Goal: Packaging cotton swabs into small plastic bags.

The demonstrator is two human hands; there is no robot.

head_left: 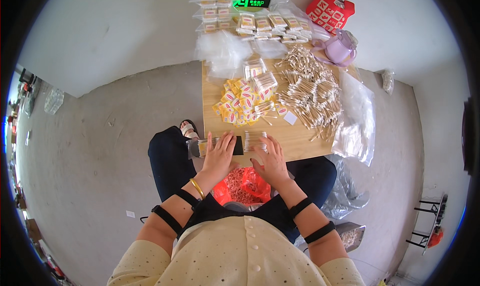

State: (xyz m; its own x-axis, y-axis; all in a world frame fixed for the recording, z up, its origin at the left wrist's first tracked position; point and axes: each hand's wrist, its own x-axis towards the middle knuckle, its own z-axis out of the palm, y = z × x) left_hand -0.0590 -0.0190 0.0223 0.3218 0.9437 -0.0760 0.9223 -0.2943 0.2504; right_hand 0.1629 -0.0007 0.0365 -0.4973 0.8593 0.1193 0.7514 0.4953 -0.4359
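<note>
Cotton swabs (pixel 254 141) lie in a row on the surface (pixel 302 142), between the hands, sticks running left-to-right; right hand (pixel 273 162) is nearer, unclenched, fingers at their right end; left hand (pixel 219 156) lies flat, fingers extended, against a black block (pixel 239 147).

- Red bag (pixel 327 16), just beyond the jug
- Lilac jug (pixel 340 48)
- Green sign (pixel 243 0), lit
- White slip (pixel 130 214) on the floor (pixel 115 156), left
- Black stand (pixel 436 221), far right, red bundle (pixel 435 238) beside it
</note>
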